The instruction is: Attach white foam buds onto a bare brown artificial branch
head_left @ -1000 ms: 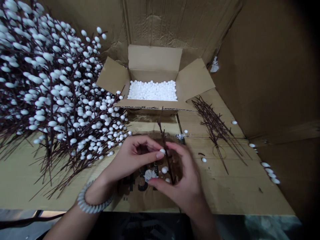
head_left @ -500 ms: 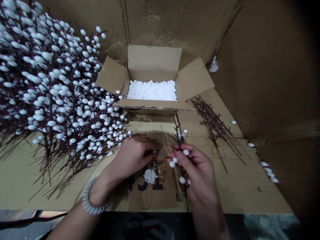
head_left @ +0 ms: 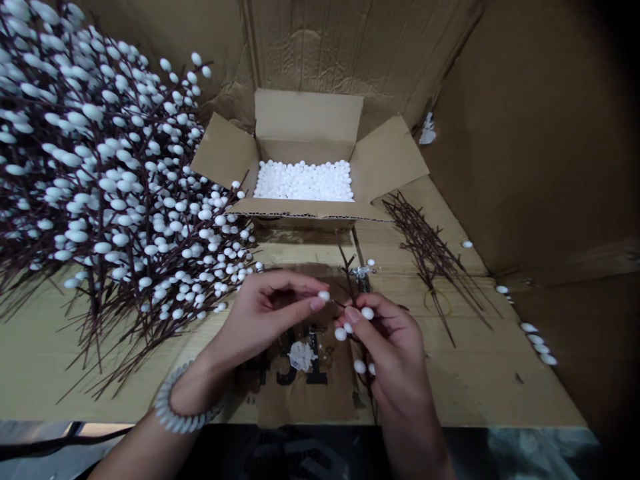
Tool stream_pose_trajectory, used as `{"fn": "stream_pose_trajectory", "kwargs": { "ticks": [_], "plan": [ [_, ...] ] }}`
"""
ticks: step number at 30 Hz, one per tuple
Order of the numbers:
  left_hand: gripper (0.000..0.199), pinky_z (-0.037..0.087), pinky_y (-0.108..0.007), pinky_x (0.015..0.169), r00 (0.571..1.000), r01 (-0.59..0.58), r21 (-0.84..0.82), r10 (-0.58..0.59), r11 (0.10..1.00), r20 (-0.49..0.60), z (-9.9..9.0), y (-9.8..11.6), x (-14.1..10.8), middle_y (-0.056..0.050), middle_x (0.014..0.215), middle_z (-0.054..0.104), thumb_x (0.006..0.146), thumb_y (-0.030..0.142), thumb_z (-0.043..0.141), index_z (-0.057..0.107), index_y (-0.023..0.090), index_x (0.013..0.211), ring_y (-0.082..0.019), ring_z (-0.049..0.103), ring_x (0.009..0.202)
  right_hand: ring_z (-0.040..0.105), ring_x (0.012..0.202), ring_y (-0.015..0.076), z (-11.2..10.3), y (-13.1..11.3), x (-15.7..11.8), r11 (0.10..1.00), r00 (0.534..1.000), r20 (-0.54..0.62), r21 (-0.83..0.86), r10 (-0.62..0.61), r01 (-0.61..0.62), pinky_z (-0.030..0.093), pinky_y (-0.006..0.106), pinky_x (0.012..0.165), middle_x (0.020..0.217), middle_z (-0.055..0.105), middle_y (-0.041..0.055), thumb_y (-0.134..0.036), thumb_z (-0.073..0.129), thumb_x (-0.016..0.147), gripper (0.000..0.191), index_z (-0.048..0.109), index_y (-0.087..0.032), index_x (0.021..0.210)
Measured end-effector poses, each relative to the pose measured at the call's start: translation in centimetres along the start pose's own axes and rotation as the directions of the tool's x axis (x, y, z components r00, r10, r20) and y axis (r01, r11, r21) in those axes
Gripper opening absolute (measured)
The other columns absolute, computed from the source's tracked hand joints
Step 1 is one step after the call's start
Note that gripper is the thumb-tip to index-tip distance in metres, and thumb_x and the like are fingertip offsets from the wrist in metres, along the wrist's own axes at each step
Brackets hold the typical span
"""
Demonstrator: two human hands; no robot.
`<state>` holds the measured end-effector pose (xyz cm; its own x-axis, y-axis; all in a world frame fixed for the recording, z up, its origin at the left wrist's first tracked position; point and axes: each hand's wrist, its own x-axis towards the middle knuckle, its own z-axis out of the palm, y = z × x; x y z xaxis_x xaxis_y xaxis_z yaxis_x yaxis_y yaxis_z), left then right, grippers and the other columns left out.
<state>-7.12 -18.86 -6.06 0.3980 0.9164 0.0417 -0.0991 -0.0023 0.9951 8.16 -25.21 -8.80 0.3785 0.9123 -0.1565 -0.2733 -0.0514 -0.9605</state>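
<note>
Between the thumb and fingertips of my left hand is a white ball, right at a side twig of a dark brown artificial branch. My right hand is closed round that branch, which stands roughly upright with its bare tip pointing away from me. Several white balls sit on its twigs around my right fingers. Below my left hand, a whitish translucent blob lies on a brown cardboard piece with black print. Whether the held ball touches the twig I cannot tell.
An open carton full of white balls stands ahead. Finished-looking branches with white balls are heaped at left. Bare brown branches lie at right. Loose balls rest along the right cardboard wall.
My left hand has turned and moved right and slightly up, bringing the white ball to the branch's twig. The branch in my right hand has shifted slightly left.
</note>
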Motion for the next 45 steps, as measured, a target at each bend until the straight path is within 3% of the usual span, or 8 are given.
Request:
{"fn": "stream_pose_trajectory", "kwargs": {
  "ticks": [10,22,31,39,45],
  "plan": [
    [0.006,0.061,-0.019,0.072,0.998,0.043,-0.03,-0.042,0.999,0.036,0.29,0.32,-0.03,-0.006,0.087,0.081,0.075,0.016,0.079,0.078,0.016,0.08,-0.014,0.076,0.076,0.068,0.053,0.0136,0.43,-0.3,-0.15,0.996,0.997,0.009,-0.022,-0.083,0.083,0.054,0.022,0.051,0.059,0.069,-0.0034,-0.029,0.077,0.072,0.014,0.065,-0.022,0.068],
    [0.008,0.061,-0.02,0.068,0.995,0.058,-0.073,-0.052,0.996,0.089,0.4,-0.09,-0.19,-0.008,0.084,0.081,0.076,0.021,0.08,0.078,0.016,0.083,-0.015,0.076,0.072,0.077,0.059,0.0187,0.43,-0.11,-0.35,0.998,0.995,0.077,0.017,-0.069,0.068,0.06,0.023,0.052,0.067,0.074,-0.001,-0.034,0.076,0.078,0.017,0.066,-0.022,0.072],
    [0.004,0.06,-0.018,0.071,0.996,0.065,-0.085,-0.059,0.994,0.072,0.63,-0.26,-0.2,-0.006,0.086,0.081,0.075,0.018,0.08,0.078,0.016,0.077,-0.013,0.076,0.074,0.078,0.062,0.02,0.46,-0.12,-0.44,0.996,0.992,0.081,0.01,-0.092,0.092,0.061,0.024,0.053,0.067,0.077,0.0003,-0.033,0.074,0.08,0.016,0.066,-0.022,0.072],
    [0.014,0.063,-0.023,0.072,0.997,0.067,0.001,-0.067,0.998,0.046,0.69,-0.25,-0.19,-0.009,0.088,0.081,0.074,0.028,0.082,0.078,0.015,0.079,-0.017,0.077,0.076,0.077,0.06,0.0201,0.55,-0.41,-0.42,0.995,0.993,0.067,-0.017,-0.098,0.1,0.06,0.025,0.053,0.066,0.077,0.001,-0.031,0.074,0.078,0.016,0.065,-0.022,0.07],
    [0.005,0.063,-0.023,0.074,0.994,0.093,-0.045,-0.09,0.995,0.053,0.75,-0.18,-0.24,-0.006,0.083,0.081,0.073,0.02,0.081,0.079,0.017,0.076,-0.016,0.077,0.075,0.076,0.058,0.0193,0.71,-0.48,-0.38,0.992,0.992,0.043,-0.021,-0.122,0.123,0.06,0.024,0.05,0.065,0.076,-0.0002,-0.029,0.075,0.077,0.014,0.065,-0.022,0.069]
  ]
}}
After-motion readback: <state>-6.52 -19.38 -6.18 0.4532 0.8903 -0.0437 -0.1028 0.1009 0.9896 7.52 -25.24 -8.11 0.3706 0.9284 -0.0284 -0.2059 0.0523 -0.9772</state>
